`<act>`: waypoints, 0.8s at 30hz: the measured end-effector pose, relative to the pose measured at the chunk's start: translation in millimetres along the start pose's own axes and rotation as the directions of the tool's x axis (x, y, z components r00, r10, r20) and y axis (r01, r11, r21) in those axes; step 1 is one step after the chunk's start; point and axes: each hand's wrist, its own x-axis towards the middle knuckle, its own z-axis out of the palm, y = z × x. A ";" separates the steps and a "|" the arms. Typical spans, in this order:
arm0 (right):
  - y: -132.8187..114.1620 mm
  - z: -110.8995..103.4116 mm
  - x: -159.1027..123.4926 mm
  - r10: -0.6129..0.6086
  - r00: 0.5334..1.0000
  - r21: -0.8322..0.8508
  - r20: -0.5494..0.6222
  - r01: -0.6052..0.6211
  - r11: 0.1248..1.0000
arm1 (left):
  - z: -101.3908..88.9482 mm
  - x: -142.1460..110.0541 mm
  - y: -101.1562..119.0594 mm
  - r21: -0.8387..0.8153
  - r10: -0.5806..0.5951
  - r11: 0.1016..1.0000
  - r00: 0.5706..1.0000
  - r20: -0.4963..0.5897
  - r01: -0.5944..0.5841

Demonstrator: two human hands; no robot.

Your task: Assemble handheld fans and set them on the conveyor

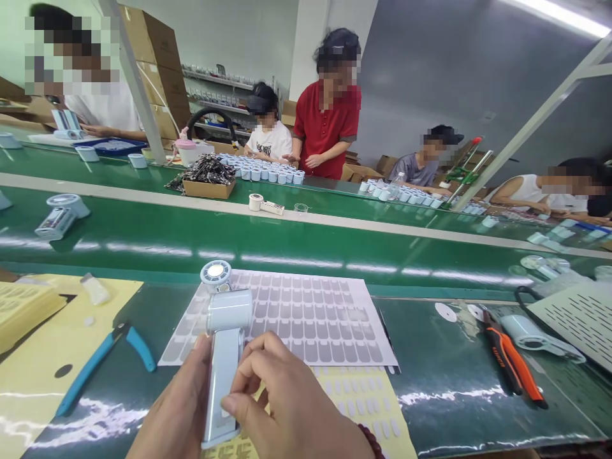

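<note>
Pale-blue handheld fan [224, 357], upright over near tabletop [430, 395], head up, handle down; held in both hands.
Left hand [174, 414]: wrapped round handle from the left, thumb along its edge; fingers clamped on fan.
Right hand [287, 401]: over handle from the right; fingers [248, 366] curled together, fingertips pressed on handle face; dark bead bracelet [371, 441] at wrist.
Small round white part [215, 273] just behind fan head, on sticker sheet's far corner.
Grey sticker sheet [306, 319], flat under and beyond fan, rows of small tab-shaped labels.
Yellow sheet [363, 401] with white labels, partly under grey sheet, near right hand.
Blue-handled pliers [102, 363], left of fan, lying across yellow mat [33, 376].
Yellow tray [21, 309], far left, on mat.
Orange-and-black cutters [511, 360], well to the right, flat on tabletop.
Second fan [540, 336] lying beside cutters; two white discs [445, 312] near it.
White perforated panel [578, 319], far right.
Green conveyor belt [287, 245], beyond sticker sheet; fan [62, 217] lying on it at left, another [266, 204] mid-belt.
Cardboard box [208, 186] of dark packets, far side of belt.
Rows of white cups [265, 171] before seated people; person in red shirt [327, 127] standing behind.
</note>
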 end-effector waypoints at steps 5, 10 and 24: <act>-3.3 -4.0 2.6 0.000 1.000 -0.015 0.020 0.000 1.000 | 11.4 -1.9 11.8 -0.049 -0.090 0.995 0.989 -0.120 0.085; 10.0 5.2 7.0 -0.135 0.990 -0.204 -0.048 0.123 0.971 | 11.4 -1.4 12.9 -0.077 -0.104 0.992 0.991 -0.084 0.098; 90.7 -49.1 -9.9 -0.007 0.704 -0.021 -0.710 -0.011 1.000 | 20.4 30.7 78.3 0.202 0.126 0.968 0.984 0.126 -0.150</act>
